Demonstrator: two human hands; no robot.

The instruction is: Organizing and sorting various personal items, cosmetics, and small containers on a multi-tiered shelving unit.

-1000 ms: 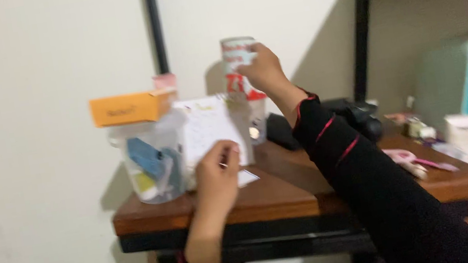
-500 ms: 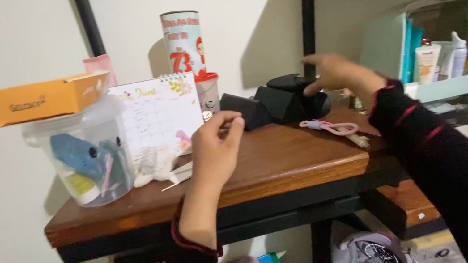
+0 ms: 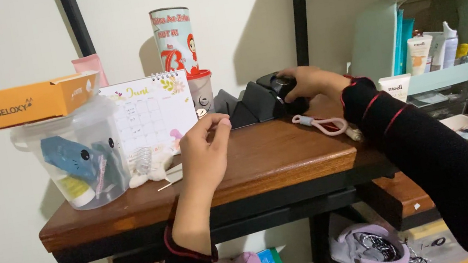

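Right hand (image 3: 308,81): reaching out, fingers closing on the black object (image 3: 260,99)
Left hand (image 3: 203,155): hovering, fingertips pinching narrow, holding nothing visible
Around: desk calendar (image 3: 149,112) lying beyond left fingertips; pink strap (image 3: 322,125) lying beneath right wrist

Orange box (image 3: 32,102): I see a flat, oblong carton at the upper left of the frame, lying on the lid of a clear plastic tub (image 3: 85,158); dark print on its long side.
Desk calendar (image 3: 150,115): centre left, just right of the tub; white spiral-bound sheet with a grid, yellow heading and small flower prints, leaning back.
Printed can (image 3: 174,39): upper centre, behind the calendar; tall cylinder, pale teal with red lettering and a cartoon figure, standing on a red-lidded grey container (image 3: 201,91).
White tubes (image 3: 419,54): right of the frame, upright inside a mint-green organiser (image 3: 381,33).
Small white carton (image 3: 392,89): I see it in front of the organiser, bearing dark print.
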